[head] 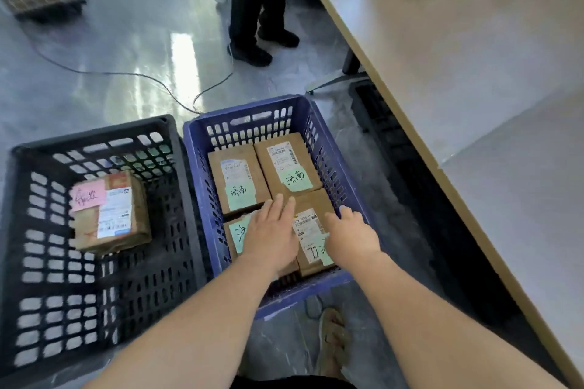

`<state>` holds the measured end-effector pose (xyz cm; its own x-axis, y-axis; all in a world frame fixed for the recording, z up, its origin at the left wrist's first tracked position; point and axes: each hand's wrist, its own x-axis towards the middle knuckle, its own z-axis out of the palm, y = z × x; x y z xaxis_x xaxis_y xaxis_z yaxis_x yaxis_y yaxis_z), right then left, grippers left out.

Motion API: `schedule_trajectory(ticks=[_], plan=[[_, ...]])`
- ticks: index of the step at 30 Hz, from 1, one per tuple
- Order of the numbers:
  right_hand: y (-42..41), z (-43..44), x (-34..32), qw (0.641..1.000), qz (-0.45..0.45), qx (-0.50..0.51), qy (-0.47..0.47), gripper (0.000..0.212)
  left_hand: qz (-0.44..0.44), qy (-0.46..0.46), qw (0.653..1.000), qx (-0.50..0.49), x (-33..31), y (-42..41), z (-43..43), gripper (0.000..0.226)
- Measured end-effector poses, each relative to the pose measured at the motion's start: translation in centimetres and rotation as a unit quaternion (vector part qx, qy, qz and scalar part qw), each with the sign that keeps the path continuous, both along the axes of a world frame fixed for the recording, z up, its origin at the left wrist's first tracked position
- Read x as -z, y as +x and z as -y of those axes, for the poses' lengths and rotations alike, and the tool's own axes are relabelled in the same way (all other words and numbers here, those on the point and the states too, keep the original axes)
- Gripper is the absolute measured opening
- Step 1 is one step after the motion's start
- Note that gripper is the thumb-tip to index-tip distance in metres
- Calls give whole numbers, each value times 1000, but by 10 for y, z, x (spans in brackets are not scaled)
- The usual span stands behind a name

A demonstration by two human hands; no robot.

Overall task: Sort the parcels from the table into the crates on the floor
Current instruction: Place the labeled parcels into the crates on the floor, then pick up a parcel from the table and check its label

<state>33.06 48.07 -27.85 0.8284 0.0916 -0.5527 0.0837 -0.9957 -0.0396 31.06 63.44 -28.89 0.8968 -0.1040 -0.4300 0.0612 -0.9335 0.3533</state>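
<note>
Two hands, both mine, reaching into the blue crate (202, 186) on the floor; I am laying my left hand (271, 230) flat, fingers straight, on the near-left parcel (235, 234); I am holding the near-right parcel (311, 230) with my right hand (352, 235), fingers curling over its right edge. Four brown parcels lying in this crate, two by two, counting the far-left parcel (237, 177) and far-right parcel (286, 161); four green notes, one each. Black crate (177, 167) sitting against its left side; one pink-noted parcel (109, 215) inside. Table (442, 73) overhanging on the right; one person (256, 3) standing beyond.

On floor (126, 41): black crate (94, 134), blue crate (243, 110)
</note>
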Motion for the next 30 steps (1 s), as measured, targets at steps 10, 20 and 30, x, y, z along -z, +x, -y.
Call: schedule_trajectory(ticks=[10,20,30], plan=[[-72,24,-107,983,137,117,-34,48,109,71,970,207,-94,-22,20,73],[-157,111,-185,945,246,191,-102,51,198,72,925,316,-153,-65,106,75],[-279,231,-221,905,274,295,-140,48,249,45,886,389,-201,-159,251,73]])
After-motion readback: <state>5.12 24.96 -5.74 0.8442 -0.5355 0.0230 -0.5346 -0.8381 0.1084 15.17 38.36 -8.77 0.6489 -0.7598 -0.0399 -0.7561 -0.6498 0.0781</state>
